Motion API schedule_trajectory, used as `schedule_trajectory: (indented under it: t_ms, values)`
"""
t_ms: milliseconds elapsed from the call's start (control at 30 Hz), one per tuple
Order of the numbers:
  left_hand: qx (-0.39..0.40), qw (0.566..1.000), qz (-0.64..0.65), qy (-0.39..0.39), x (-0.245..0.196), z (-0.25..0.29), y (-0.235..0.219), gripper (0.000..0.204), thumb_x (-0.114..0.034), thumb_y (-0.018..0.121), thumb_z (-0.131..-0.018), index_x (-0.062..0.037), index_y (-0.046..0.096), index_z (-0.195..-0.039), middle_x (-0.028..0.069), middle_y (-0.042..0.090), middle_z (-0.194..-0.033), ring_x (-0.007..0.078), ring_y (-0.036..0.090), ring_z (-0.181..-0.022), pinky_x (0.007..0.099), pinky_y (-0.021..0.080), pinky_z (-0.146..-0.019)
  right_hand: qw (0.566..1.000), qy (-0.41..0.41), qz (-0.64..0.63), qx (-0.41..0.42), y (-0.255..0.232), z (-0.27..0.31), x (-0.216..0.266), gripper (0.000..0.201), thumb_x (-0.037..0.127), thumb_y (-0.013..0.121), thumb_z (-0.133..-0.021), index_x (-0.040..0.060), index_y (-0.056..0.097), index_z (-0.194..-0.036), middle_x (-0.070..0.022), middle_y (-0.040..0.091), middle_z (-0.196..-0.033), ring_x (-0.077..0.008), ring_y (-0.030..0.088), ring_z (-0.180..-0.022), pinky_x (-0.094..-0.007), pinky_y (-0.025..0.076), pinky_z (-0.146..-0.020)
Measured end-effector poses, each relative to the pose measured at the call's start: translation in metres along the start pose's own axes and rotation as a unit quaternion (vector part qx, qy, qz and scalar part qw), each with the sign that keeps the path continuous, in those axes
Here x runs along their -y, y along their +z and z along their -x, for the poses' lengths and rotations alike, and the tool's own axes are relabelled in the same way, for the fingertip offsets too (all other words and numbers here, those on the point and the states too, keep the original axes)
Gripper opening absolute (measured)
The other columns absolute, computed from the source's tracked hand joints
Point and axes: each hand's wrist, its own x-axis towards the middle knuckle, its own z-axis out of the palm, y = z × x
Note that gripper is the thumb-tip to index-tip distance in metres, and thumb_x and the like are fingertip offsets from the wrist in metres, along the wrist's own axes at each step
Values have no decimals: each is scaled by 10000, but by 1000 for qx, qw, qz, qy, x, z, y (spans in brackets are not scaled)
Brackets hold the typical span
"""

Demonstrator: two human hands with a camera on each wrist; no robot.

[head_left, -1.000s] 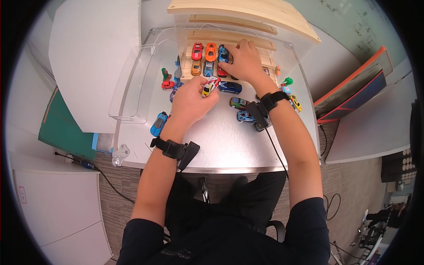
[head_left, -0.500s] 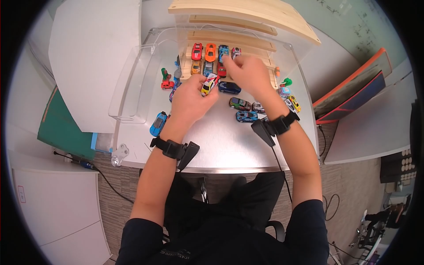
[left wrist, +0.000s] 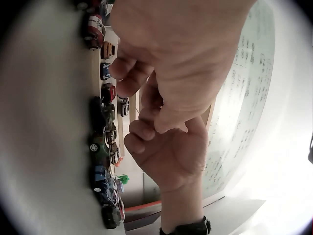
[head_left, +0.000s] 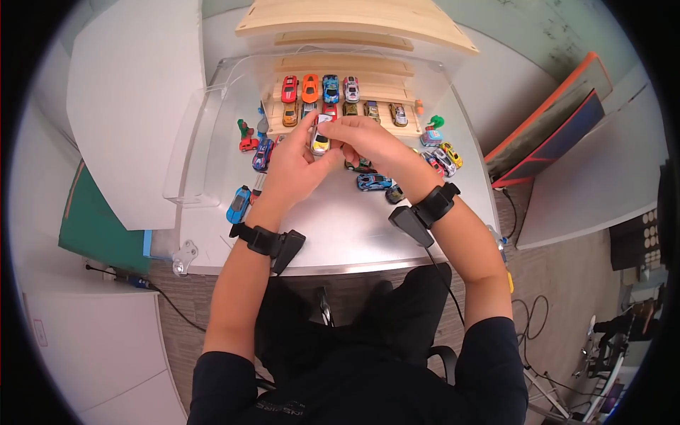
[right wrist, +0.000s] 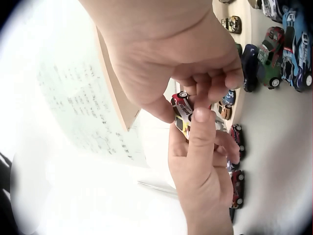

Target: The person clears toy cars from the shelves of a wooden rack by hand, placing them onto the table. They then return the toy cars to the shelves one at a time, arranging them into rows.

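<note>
Racing car: we see the white, yellow and red toy racing car (head_left: 321, 144) between the fingertips of both hands, raised off the table (head_left: 333, 244).
Left hand: our left hand (head_left: 289, 168) grips it, thumb along one side and fingers on the other.
Right hand: our right hand (head_left: 374, 146) pinches its red end between thumb and fingers; how far those fingers wrap we cannot tell, since the hands hide much of the car.
Handling: we judge it light, stiff and fairly sturdy, though the glossy paint may slip and the wheels could roll under a fingertip.
Hold: we would take it by the body's long sides, above the wheels, thumb opposite fingers.
Wooden rack: beyond our fingertips, the wooden rack (head_left: 409, 130) bears the red car (head_left: 290, 89), orange car (head_left: 310, 88) and others.
Strays: the light-blue car with black windows (head_left: 239, 204) lies left of our left fingers, on the near side; the blue-and-black racing car (head_left: 373, 182) lies just nearer than our right fingers.
</note>
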Motion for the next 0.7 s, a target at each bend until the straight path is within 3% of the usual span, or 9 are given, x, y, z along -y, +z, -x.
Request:
schedule_trajectory:
  t_ms: [67,133,267,367,433,567,700]
  values:
    - [-18,999,-39,-7,-1,0,-2,700,-201,791,-829,15,493,-1425,58,678,-883,69,546,-607,230,462,-590,1000,10,9,-22,7,3,-3,437,409,725,-876,-21,658,-922,-48,650,-780,-140,601,-668,-296,484,-586]
    - [-28,988,-148,-34,-4,0,-6,575,-149,757,-836,0,565,-1357,93,707,-893,119,623,-651,266,511,-634,967,-98,183,-148,15,4,-11,488,416,737,-874,-46,654,-1004,-73,671,-803,-167,639,-718,-303,518,-647]
    - [-52,995,-80,32,1,2,-1,465,-113,726,-836,-22,625,-1281,117,726,-914,175,691,-733,306,550,-695,971,-140,158,-116,26,0,-25,536,419,752,-866,-60,641,-1080,-98,689,-855,-187,670,-789,-308,533,-706]
    - [-58,983,-161,64,-7,3,-3,420,-102,714,-847,-37,635,-1255,120,731,-935,189,714,-790,316,562,-738,979,-152,74,-112,33,2,-21,499,400,751,-878,-31,646,-1106,-82,698,-905,-168,675,-828,-313,535,-722]
    - [-64,990,-98,77,-7,3,-3,407,-109,722,-852,-54,643,-1247,116,728,-926,185,709,-793,322,556,-729,991,-86,-58,-82,34,14,-9,473,374,744,-895,-14,647,-1148,-53,701,-942,-125,666,-847,-296,527,-703]
    - [-41,988,-114,95,-17,4,-4,423,-128,732,-861,-65,637,-1269,104,725,-925,174,682,-759,314,545,-705,995,-81,-46,-28,20,21,-2,481,355,738,-908,-20,640,-1193,-35,700,-947,-94,656,-854,-269,510,-680]
    - [16,992,-103,72,-19,6,-4,576,-158,771,-837,-87,571,-1372,51,689,-893,140,609,-695,286,516,-669,995,-98,-31,-9,8,26,-6,493,310,721,-911,-13,625,-1270,-23,711,-978,-95,654,-857,-248,492,-671]
